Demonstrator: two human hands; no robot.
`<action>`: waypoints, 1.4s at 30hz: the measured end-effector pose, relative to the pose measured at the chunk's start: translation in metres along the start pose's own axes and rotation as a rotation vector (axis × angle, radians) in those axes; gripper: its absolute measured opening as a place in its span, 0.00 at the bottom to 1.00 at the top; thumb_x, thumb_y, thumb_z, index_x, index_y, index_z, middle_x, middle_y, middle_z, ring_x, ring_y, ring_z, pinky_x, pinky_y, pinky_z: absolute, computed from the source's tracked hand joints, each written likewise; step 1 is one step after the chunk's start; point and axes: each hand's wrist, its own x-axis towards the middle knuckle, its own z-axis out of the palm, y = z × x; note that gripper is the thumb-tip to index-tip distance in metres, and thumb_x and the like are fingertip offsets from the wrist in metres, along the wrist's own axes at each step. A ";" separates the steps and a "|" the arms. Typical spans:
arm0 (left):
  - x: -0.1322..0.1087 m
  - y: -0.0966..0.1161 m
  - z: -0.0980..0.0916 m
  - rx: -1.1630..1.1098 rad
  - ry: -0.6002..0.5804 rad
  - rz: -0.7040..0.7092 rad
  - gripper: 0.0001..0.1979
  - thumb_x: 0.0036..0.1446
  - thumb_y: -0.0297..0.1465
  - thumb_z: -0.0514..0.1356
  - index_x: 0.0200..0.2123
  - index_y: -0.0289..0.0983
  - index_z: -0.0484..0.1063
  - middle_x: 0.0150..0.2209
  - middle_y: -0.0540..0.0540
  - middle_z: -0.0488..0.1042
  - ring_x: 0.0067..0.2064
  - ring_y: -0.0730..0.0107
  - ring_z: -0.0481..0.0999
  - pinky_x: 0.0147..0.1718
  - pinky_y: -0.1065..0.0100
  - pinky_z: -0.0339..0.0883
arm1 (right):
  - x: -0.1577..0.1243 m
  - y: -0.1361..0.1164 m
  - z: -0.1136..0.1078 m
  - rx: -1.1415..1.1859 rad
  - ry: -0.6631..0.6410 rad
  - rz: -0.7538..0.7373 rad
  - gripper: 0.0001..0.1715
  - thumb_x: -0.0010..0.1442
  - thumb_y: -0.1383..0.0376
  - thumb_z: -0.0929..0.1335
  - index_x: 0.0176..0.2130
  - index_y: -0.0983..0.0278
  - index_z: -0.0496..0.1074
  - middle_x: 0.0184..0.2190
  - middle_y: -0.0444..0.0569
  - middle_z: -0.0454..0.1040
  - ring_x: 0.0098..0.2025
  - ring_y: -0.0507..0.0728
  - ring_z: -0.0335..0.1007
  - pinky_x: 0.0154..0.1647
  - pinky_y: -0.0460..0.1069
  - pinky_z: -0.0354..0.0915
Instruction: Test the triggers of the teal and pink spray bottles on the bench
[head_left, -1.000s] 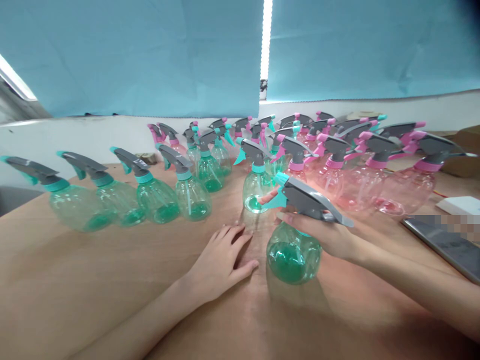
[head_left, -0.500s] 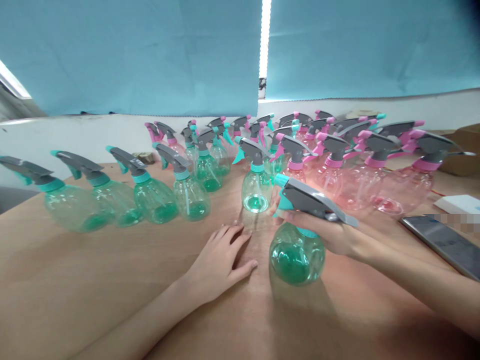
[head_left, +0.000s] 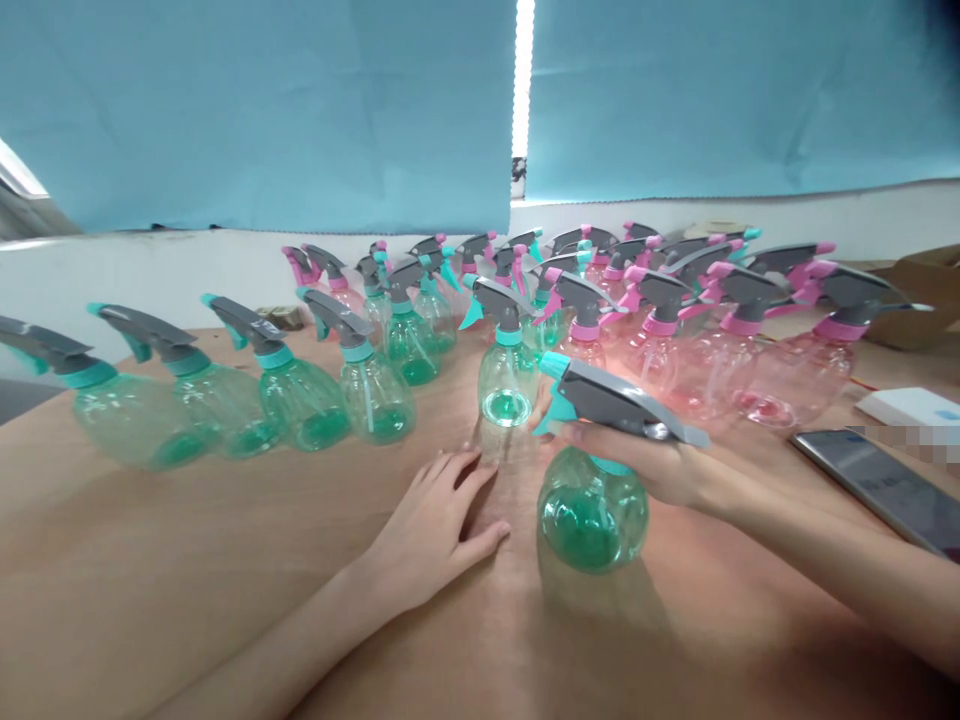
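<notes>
My right hand [head_left: 652, 462] is wrapped round the neck of a green spray bottle [head_left: 592, 515], below its grey head with a turquoise nozzle. The bottle is a little tilted, its nozzle towards the left; whether its base touches the table is unclear. My left hand [head_left: 439, 525] lies flat on the wooden table [head_left: 187, 580], fingers spread, with nothing in it. Just beyond both hands stands another green spray bottle [head_left: 508, 385]. Green bottles [head_left: 379, 400] stand in a row to the left, and pink bottles [head_left: 709, 370] stand at the right.
A dark phone [head_left: 877, 490] and a white box [head_left: 911, 408] lie at the right. Behind them is a cardboard box [head_left: 915, 305]. Several more pink and green bottles fill the back, before a white wall [head_left: 142, 275] and blue curtains [head_left: 262, 110].
The view has shifted slightly, so the bottles and phone appear a little further left. Both hands keep nearly the same pose, my right one still round the bottle's neck.
</notes>
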 end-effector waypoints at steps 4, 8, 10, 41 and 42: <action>-0.002 -0.001 0.001 -0.025 0.009 -0.027 0.28 0.62 0.42 0.58 0.61 0.36 0.60 0.62 0.36 0.60 0.62 0.48 0.60 0.58 0.48 0.57 | -0.002 0.004 0.008 0.036 0.075 0.013 0.02 0.57 0.63 0.67 0.33 0.58 0.68 0.27 0.42 0.69 0.28 0.53 0.66 0.28 0.50 0.64; -0.002 -0.001 0.002 -0.028 0.010 -0.017 0.27 0.62 0.41 0.57 0.61 0.37 0.59 0.62 0.36 0.61 0.62 0.48 0.60 0.58 0.48 0.56 | -0.005 0.008 0.015 0.020 0.192 -0.033 0.06 0.61 0.63 0.66 0.40 0.57 0.72 0.34 0.45 0.75 0.39 0.58 0.72 0.42 0.56 0.70; -0.002 -0.001 0.002 -0.022 0.006 -0.011 0.27 0.62 0.42 0.57 0.61 0.37 0.60 0.62 0.36 0.61 0.62 0.48 0.60 0.58 0.48 0.56 | -0.004 0.009 0.015 0.045 0.154 -0.044 0.10 0.62 0.64 0.65 0.43 0.56 0.73 0.40 0.46 0.77 0.44 0.58 0.73 0.48 0.58 0.69; -0.001 -0.002 0.003 0.017 0.011 0.012 0.26 0.62 0.42 0.57 0.60 0.37 0.61 0.61 0.37 0.62 0.61 0.49 0.61 0.57 0.48 0.57 | 0.003 0.014 0.012 -0.202 -0.026 -0.096 0.14 0.54 0.68 0.66 0.41 0.56 0.72 0.32 0.43 0.76 0.34 0.54 0.74 0.39 0.51 0.73; -0.001 -0.002 0.003 0.017 0.011 0.011 0.26 0.62 0.42 0.57 0.60 0.37 0.61 0.61 0.37 0.62 0.61 0.49 0.61 0.57 0.49 0.58 | 0.004 0.014 0.010 -0.231 -0.020 -0.090 0.14 0.53 0.69 0.66 0.40 0.56 0.72 0.32 0.43 0.76 0.34 0.54 0.74 0.39 0.52 0.73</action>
